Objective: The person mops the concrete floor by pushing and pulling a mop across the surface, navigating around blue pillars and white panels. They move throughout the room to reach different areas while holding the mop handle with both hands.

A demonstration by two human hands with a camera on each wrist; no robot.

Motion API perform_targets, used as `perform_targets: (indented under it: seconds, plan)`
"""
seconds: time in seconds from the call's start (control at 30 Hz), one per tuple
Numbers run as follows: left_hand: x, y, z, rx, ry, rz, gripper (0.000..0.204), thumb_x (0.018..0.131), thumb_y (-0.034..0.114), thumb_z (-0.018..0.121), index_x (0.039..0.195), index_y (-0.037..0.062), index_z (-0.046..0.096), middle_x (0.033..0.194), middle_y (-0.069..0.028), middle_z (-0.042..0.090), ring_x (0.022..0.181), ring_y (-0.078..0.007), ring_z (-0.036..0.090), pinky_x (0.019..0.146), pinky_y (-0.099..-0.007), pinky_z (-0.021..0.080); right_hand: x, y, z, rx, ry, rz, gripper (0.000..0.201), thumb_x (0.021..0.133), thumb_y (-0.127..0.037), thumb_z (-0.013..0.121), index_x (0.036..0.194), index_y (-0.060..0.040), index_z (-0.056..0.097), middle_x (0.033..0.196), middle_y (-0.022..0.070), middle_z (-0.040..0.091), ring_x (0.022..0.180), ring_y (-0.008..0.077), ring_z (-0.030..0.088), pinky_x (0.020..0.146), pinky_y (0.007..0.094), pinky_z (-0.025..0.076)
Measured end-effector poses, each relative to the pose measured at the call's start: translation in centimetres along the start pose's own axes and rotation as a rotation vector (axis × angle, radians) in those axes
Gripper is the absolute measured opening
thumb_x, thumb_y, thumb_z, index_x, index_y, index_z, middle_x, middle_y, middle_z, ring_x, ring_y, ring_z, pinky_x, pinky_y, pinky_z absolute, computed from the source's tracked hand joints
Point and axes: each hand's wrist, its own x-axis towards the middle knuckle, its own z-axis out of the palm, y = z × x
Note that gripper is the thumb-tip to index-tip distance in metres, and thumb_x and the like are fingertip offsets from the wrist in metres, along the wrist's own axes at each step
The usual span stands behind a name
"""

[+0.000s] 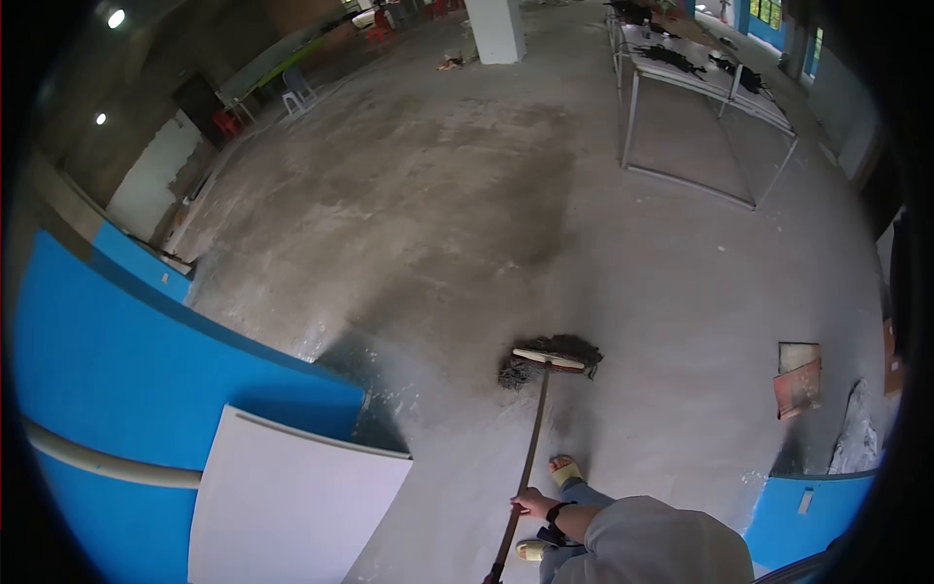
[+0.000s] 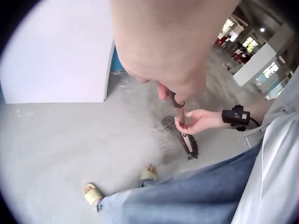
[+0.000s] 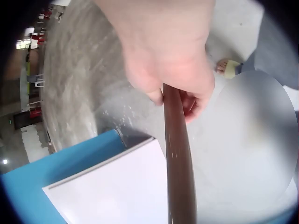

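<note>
A mop with a dark, stringy head (image 1: 564,348) lies against the grey floor in the head view, its brown pole (image 1: 533,428) running down towards the person. My right hand (image 1: 533,502) grips the pole partway along; in the right wrist view that hand (image 3: 170,60) has thumb and fingers round the brown pole (image 3: 177,154). The left wrist view shows my left hand (image 2: 161,56) curled round the upper end of the pole, with the right hand (image 2: 198,122) lower down, nearer the mop head (image 2: 189,144). The left hand is outside the head view.
A white panel (image 1: 292,496) leans by a low blue wall (image 1: 126,360) at left. A metal-framed table (image 1: 705,92) stands at upper right, a white pillar (image 1: 497,31) at the top. Cardboard (image 1: 799,387) lies on the right. Sandalled feet (image 1: 564,471) are just beside the pole.
</note>
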Motion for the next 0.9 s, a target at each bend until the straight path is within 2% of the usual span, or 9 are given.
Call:
perform_targets:
  seconds: [0.03, 0.1, 0.2, 0.23, 0.3, 0.37, 0.5, 0.83, 0.9]
  plan:
    - [3.4, 3.4, -0.3, 0.002, -0.001, -0.006, 0.022, 0.085, 0.026, 0.066, 0.103, 0.0130, 0.069, 0.090, -0.0157, 0.068, 0.065, -0.0328, 0.066, 0.057, -0.0441, 0.053, 0.1, -2.5, -2.2, -0.281, -0.166, -0.398, 0.032, 0.080, 0.002, 0.064, 0.109, -0.0020, 0.050, 0.090, 0.0124, 0.060, 0.076, 0.0268, 0.066, 0.067, 0.0460, 0.056]
    - [10.8, 10.5, -2.1, 0.020, 0.008, -0.010, 0.026, 0.084, 0.029, 0.067, 0.105, 0.0149, 0.071, 0.079, -0.0141, 0.067, 0.066, -0.0349, 0.065, 0.059, -0.0440, 0.052, 1.7, -9.4, 0.0, -0.061, 0.442, 0.013, 0.058, 0.077, 0.003, 0.065, 0.125, -0.0069, 0.036, 0.094, 0.0135, 0.056, 0.073, 0.0273, 0.066, 0.062, 0.0441, 0.056]
    - [23.6, 25.1, -5.1, 0.042, 0.011, 0.068, 0.037, 0.077, 0.032, 0.069, 0.113, 0.0250, 0.066, 0.073, -0.0119, 0.068, 0.069, -0.0362, 0.066, 0.062, -0.0477, 0.052, -2.1, -22.0, 0.3, 0.397, 0.374, -0.104, 0.064, 0.079, 0.003, 0.059, 0.129, -0.0050, 0.021, 0.093, 0.0185, 0.053, 0.063, 0.0298, 0.063, 0.048, 0.0396, 0.055]
    - [26.2, 27.8, -5.4, 0.000, 0.048, 0.073, 0.033, 0.077, 0.032, 0.068, 0.109, 0.0239, 0.068, 0.076, -0.0123, 0.069, 0.073, -0.0370, 0.067, 0.066, -0.0475, 0.053, 2.0, -20.7, -1.1, 0.239, 0.445, -0.239, 0.063, 0.080, -0.002, 0.061, 0.131, -0.0026, 0.024, 0.095, 0.0189, 0.054, 0.068, 0.0284, 0.063, 0.055, 0.0395, 0.056]
    - [31.0, 31.7, -4.8, -0.027, 0.000, 0.059, 0.030, 0.079, 0.031, 0.065, 0.108, 0.0233, 0.069, 0.083, -0.0145, 0.069, 0.080, -0.0377, 0.067, 0.069, -0.0480, 0.053, -2.1, -26.6, -1.3, 0.112, 0.495, -0.279, 0.064, 0.079, -0.009, 0.064, 0.133, 0.0015, 0.031, 0.107, 0.0223, 0.057, 0.098, 0.0294, 0.062, 0.074, 0.0381, 0.054]
    - [35.1, 34.7, -3.2, -0.015, -0.038, 0.114, 0.031, 0.080, 0.030, 0.062, 0.110, 0.0239, 0.069, 0.088, -0.0159, 0.069, 0.085, -0.0382, 0.066, 0.072, -0.0488, 0.053, -0.1, -28.9, -4.1, 0.055, 0.537, -0.419, 0.062, 0.079, -0.010, 0.065, 0.132, 0.0033, 0.035, 0.106, 0.0197, 0.060, 0.093, 0.0274, 0.062, 0.075, 0.0371, 0.053]
    - [40.6, 43.4, -3.1, 0.007, -0.054, 0.217, 0.038, 0.080, 0.025, 0.059, 0.118, 0.0213, 0.064, 0.093, -0.0170, 0.069, 0.087, -0.0387, 0.066, 0.076, -0.0491, 0.052, -1.0, -38.4, -10.5, 0.501, 0.264, -0.430, 0.047, 0.085, -0.008, 0.061, 0.127, 0.0037, 0.043, 0.095, 0.0134, 0.061, 0.083, 0.0217, 0.061, 0.071, 0.0351, 0.052]
    - [59.6, 49.7, -1.2, -0.078, -0.034, 0.229, 0.038, 0.079, 0.027, 0.063, 0.116, 0.0195, 0.067, 0.086, -0.0178, 0.069, 0.082, -0.0373, 0.066, 0.072, -0.0464, 0.053, 11.9, -52.9, -15.8, 0.468, 0.246, -0.450, 0.049, 0.090, -0.009, 0.058, 0.134, 0.0037, 0.041, 0.091, 0.0113, 0.059, 0.077, 0.0198, 0.059, 0.067, 0.0337, 0.051]
    - [62.8, 50.9, -1.2, 0.012, -0.127, 0.321, 0.047, 0.084, 0.027, 0.057, 0.131, 0.0217, 0.056, 0.098, -0.0138, 0.069, 0.085, -0.0354, 0.067, 0.072, -0.0465, 0.053, 13.0, -55.7, -16.3, 0.643, 0.314, -0.390, 0.036, 0.089, -0.008, 0.057, 0.122, 0.0051, 0.049, 0.089, 0.0130, 0.059, 0.075, 0.0224, 0.059, 0.067, 0.0355, 0.051]
